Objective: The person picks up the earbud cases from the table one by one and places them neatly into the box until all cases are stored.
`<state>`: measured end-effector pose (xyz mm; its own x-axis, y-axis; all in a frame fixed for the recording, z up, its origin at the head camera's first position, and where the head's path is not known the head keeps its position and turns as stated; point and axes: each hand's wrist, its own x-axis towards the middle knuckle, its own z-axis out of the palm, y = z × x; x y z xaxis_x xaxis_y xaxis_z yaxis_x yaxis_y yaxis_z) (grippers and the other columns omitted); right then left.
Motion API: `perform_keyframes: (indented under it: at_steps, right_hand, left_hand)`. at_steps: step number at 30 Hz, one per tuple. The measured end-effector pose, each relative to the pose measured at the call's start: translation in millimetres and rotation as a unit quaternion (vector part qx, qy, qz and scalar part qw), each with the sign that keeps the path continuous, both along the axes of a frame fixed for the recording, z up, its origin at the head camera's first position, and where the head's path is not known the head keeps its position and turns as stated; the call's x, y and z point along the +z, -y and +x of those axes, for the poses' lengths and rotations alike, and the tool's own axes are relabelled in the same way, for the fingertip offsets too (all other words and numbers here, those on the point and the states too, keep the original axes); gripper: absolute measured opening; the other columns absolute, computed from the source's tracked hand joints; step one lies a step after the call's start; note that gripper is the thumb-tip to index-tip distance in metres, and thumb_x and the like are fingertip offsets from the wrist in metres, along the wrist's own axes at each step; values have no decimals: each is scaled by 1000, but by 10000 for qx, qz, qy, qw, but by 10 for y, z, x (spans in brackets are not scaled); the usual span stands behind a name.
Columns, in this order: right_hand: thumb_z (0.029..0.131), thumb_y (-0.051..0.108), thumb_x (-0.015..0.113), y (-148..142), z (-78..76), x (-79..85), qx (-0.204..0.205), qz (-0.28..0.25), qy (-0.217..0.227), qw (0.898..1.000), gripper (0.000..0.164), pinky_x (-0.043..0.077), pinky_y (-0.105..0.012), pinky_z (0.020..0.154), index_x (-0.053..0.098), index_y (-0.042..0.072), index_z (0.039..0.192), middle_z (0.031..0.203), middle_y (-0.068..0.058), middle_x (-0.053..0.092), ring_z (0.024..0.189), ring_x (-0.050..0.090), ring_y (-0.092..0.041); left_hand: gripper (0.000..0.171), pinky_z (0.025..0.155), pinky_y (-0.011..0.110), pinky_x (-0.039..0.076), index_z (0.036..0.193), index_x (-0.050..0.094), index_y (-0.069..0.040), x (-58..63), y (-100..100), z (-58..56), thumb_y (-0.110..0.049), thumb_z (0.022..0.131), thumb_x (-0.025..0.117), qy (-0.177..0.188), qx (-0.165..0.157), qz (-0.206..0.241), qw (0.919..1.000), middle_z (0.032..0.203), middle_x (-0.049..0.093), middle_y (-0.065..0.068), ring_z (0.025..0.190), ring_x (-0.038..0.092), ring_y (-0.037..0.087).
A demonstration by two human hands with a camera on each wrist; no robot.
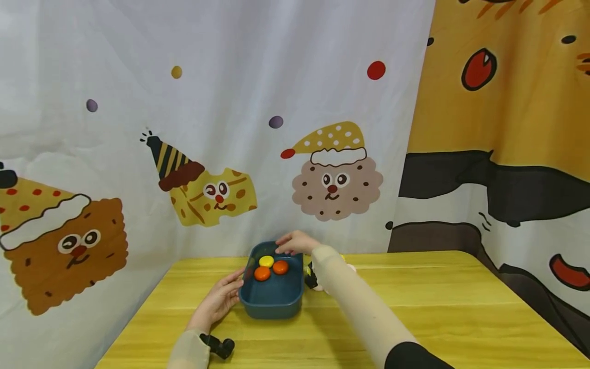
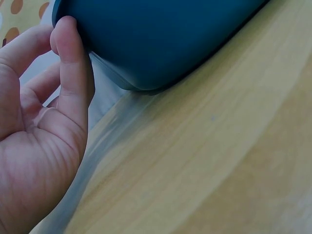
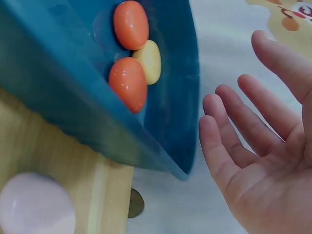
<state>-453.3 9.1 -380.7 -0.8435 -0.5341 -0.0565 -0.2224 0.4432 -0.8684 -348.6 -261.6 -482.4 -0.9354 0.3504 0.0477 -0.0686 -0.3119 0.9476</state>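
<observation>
A blue rectangular plastic bin (image 1: 271, 311) stands on the table, seen from above in the head view. Inside lie two smooth orange egg-shaped pieces (image 1: 262, 273) and a yellow one (image 1: 266, 262), touching each other. My left hand (image 1: 218, 302) is at the bin's left side, its fingertips touching the wall near the rim; whether any finger reaches over the rim cannot be seen. Above the far right corner hovers my right hand (image 1: 295, 243). In the right wrist view that hand (image 3: 273, 146) has spread, slightly bent fingers and nothing in them, just apart from the bin wall (image 3: 87, 112).
On the wooden table (image 1: 438, 302), a pale pink rounded piece (image 3: 36, 204) lies beside the bin. More pale and yellow bits show partly behind my right forearm (image 1: 355, 297). A printed curtain (image 1: 276, 66) hangs close behind the table's far edge.
</observation>
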Motion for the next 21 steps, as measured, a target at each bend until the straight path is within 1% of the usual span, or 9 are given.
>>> perform_keyframes:
  at_steps: [3, 6, 8, 10, 13, 16, 18, 20, 21]
  right_hand:
    - [88, 22, 73, -116, 27, 41, 13, -142, -42, 9999, 46, 49, -45, 91, 62, 4, 129, 113, -3, 66, 99, 62, -28]
    - [88, 22, 73, -254, 56, 77, 14, -331, -92, 9994, 43, 51, -45, 87, 64, 6, 127, 114, -3, 67, 93, 62, -20]
    - [89, 23, 72, -355, 77, 96, 19, -440, -120, 9990, 41, 51, -45, 86, 65, 9, 127, 114, -3, 67, 93, 63, -20]
    - [90, 23, 71, -472, 119, 116, 32, -523, -174, 9985, 40, 51, -44, 85, 64, 10, 127, 115, -5, 67, 98, 63, -25]
    - [90, 25, 70, -662, 186, 117, 125, -548, -279, 9980, 43, 50, -42, 86, 63, 11, 130, 123, -12, 64, 107, 61, -32]
    - [90, 27, 70, -845, 251, 78, 159, -529, -320, 9980, 44, 50, -40, 85, 62, 11, 130, 129, -17, 60, 109, 60, -30]
    - [90, 28, 70, -945, 299, 44, 87, -432, -356, 9984, 43, 50, -39, 84, 64, 13, 129, 129, -14, 60, 108, 61, -24]
    - [90, 29, 70, -1033, 356, 9, 13, -342, -397, 9986, 42, 50, -39, 83, 64, 13, 128, 127, -11, 62, 106, 61, -20]
    - [90, 28, 70, -1072, 387, -3, -20, -310, -415, 9987, 41, 50, -41, 83, 64, 14, 128, 126, -8, 63, 107, 61, -21]
  left_hand:
    - [63, 66, 19, 51, 153, 14, 2, -7, 1, 4, -7, 102, 48, -15, -22, 23, 10000, 100, 66, -1, 76, 62, 6]
    - [63, 65, 19, 51, 153, 13, 2, -3, 3, 5, -7, 102, 48, -32, -7, 37, 10000, 99, 67, -1, 76, 62, 6]
    - [63, 65, 19, 51, 153, 13, 2, 5, 5, 6, -7, 102, 47, -48, -10, 36, 10000, 97, 67, -2, 75, 62, 6]
    - [63, 65, 19, 51, 153, 12, 2, 8, 7, 6, -7, 102, 47, -58, -32, 10, 10000, 95, 67, -2, 75, 62, 6]
    - [63, 66, 19, 51, 154, 10, 2, 8, 2, 9, -8, 103, 47, -48, -52, -51, 10000, 97, 66, -2, 76, 61, 6]
    - [64, 67, 19, 51, 154, 10, 2, 5, -1, 9, -9, 102, 47, -30, -38, -86, 10000, 100, 66, -2, 78, 62, 7]
    - [65, 67, 19, 51, 154, 10, 2, 2, 2, 3, -9, 102, 48, -50, -23, -119, 9999, 100, 66, -1, 78, 62, 7]
    - [64, 67, 19, 51, 154, 11, 2, 1, 6, -3, -9, 102, 48, -59, 0, -128, 9999, 101, 65, -1, 77, 62, 7]
    - [63, 67, 19, 51, 154, 13, 1, -1, 8, -6, -9, 102, 48, -56, 21, -127, 9999, 101, 66, -1, 77, 62, 7]
